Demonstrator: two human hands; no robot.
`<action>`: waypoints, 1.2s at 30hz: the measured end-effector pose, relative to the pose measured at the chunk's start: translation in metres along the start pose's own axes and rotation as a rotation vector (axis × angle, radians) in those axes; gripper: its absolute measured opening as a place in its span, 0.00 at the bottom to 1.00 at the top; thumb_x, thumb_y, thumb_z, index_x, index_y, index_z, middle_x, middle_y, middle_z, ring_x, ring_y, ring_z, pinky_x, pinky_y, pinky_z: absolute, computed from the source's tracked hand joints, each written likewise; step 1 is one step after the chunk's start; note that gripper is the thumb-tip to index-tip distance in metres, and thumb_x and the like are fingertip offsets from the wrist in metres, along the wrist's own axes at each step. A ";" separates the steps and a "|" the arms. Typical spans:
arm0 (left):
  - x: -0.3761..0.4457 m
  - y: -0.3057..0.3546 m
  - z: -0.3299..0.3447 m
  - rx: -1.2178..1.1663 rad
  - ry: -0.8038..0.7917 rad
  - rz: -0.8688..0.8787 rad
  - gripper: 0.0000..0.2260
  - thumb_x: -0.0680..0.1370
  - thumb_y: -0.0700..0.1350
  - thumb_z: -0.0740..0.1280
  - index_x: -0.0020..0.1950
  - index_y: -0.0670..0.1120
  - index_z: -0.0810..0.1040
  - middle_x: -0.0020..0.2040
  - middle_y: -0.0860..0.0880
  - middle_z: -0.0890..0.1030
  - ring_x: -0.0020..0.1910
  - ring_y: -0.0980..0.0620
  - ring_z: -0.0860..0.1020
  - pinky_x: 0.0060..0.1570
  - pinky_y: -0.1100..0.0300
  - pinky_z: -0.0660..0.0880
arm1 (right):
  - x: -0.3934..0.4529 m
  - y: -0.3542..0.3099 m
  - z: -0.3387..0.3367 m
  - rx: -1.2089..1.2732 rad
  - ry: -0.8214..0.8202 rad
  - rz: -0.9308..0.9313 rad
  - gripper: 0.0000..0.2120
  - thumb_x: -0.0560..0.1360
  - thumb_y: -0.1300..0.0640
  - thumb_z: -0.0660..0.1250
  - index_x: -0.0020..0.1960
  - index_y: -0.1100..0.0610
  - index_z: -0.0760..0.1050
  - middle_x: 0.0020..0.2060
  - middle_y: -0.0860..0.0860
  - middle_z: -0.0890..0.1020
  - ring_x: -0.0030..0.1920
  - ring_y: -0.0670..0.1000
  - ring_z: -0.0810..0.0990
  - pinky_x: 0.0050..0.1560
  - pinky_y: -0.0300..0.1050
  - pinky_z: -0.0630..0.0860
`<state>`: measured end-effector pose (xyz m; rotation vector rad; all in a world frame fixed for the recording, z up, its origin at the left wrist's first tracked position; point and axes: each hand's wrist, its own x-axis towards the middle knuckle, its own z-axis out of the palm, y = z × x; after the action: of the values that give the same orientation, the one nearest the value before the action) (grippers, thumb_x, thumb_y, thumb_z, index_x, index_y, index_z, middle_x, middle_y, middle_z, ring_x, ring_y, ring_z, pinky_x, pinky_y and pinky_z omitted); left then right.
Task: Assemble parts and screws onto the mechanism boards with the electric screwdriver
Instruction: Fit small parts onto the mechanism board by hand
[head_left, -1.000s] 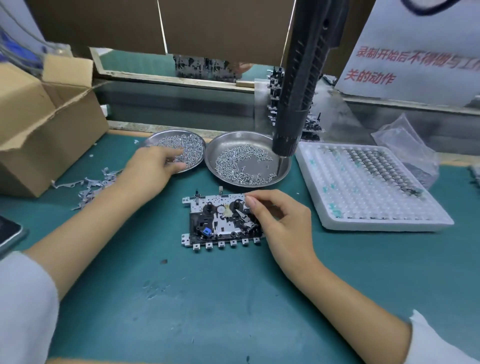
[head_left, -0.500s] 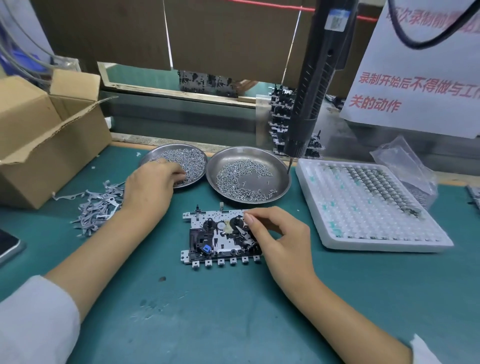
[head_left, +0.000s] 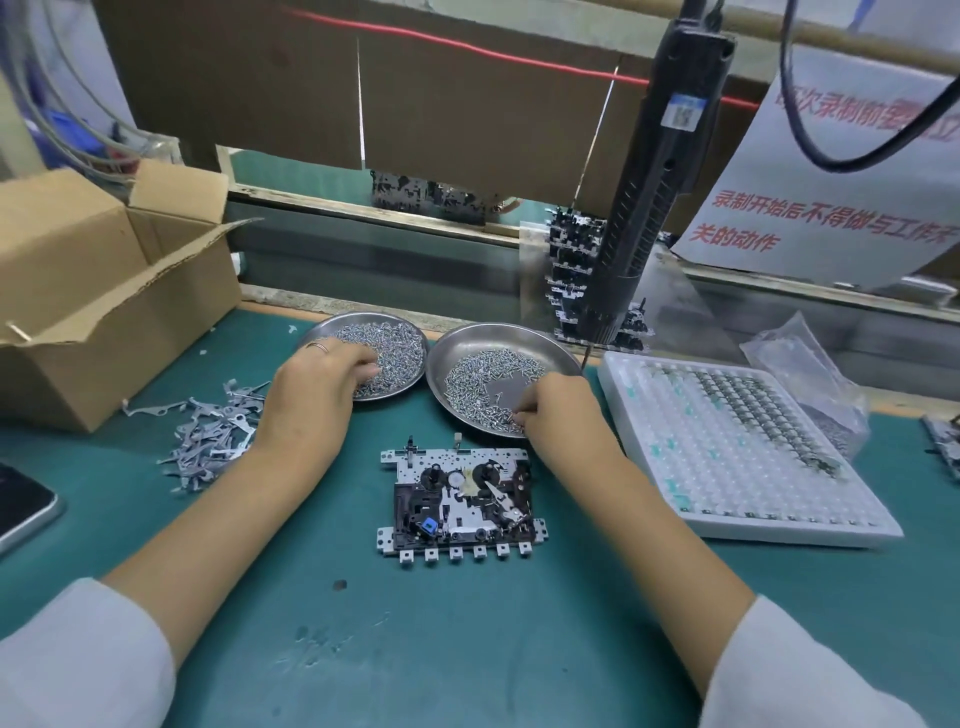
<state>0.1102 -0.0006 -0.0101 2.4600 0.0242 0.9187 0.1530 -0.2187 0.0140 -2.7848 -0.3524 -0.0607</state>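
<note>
Both hands are down in the screw dishes; the right hand (head_left: 558, 410) sits at the near rim of the right screw dish (head_left: 550, 347), fingertips curled together and dipped among the loose screws (head_left: 483, 371), seemingly pinching at one, though whether a screw is actually caught between them I cannot tell; the left hand (head_left: 311, 395) lies over the left screw dish (head_left: 332, 330), fingers bent down into the pile, and what they hold, if anything, is hidden.

The mechanism board (head_left: 460, 501) lies flat on the green mat (head_left: 467, 649), just nearer the person than the two dishes and between the forearms, its long side running left to right; from the right hand it sits toward the body and a little to the left, so a short pull back should bring a screw over it; the right hand looks the nearer of the two.

The electric screwdriver (head_left: 644, 208) hangs untouched above the far rim of the right dish, bit pointing down, beyond the right hand; reaching it means going up and over that dish.

Around: a white parts tray (head_left: 737, 457) just right of the right forearm, a heap of grey stamped metal parts (head_left: 208, 441) by the left wrist, an open cardboard box (head_left: 93, 291) far left; nothing lies between dish and board.
</note>
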 end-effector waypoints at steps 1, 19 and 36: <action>0.000 0.000 0.000 -0.015 0.008 -0.005 0.05 0.74 0.35 0.70 0.48 0.37 0.83 0.45 0.38 0.83 0.45 0.38 0.80 0.49 0.46 0.77 | 0.000 -0.001 0.001 -0.005 0.022 0.006 0.07 0.76 0.65 0.63 0.50 0.65 0.80 0.45 0.60 0.82 0.46 0.58 0.80 0.50 0.52 0.78; -0.020 0.053 0.006 -0.783 -0.018 -0.250 0.10 0.72 0.37 0.72 0.42 0.53 0.81 0.38 0.59 0.84 0.39 0.64 0.80 0.43 0.73 0.73 | -0.028 -0.012 -0.005 1.272 0.127 0.018 0.02 0.71 0.68 0.72 0.44 0.63 0.82 0.37 0.60 0.84 0.35 0.50 0.83 0.39 0.37 0.79; -0.028 0.073 0.002 -1.236 -0.028 -0.165 0.06 0.61 0.46 0.75 0.37 0.53 0.86 0.38 0.55 0.84 0.39 0.60 0.81 0.43 0.70 0.75 | -0.036 -0.030 -0.001 1.909 -0.410 0.060 0.09 0.65 0.62 0.68 0.42 0.66 0.81 0.34 0.54 0.83 0.33 0.45 0.81 0.35 0.32 0.78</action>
<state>0.0785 -0.0702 0.0064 1.2893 -0.2654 0.5406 0.1106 -0.2001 0.0210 -0.8797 -0.1899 0.5508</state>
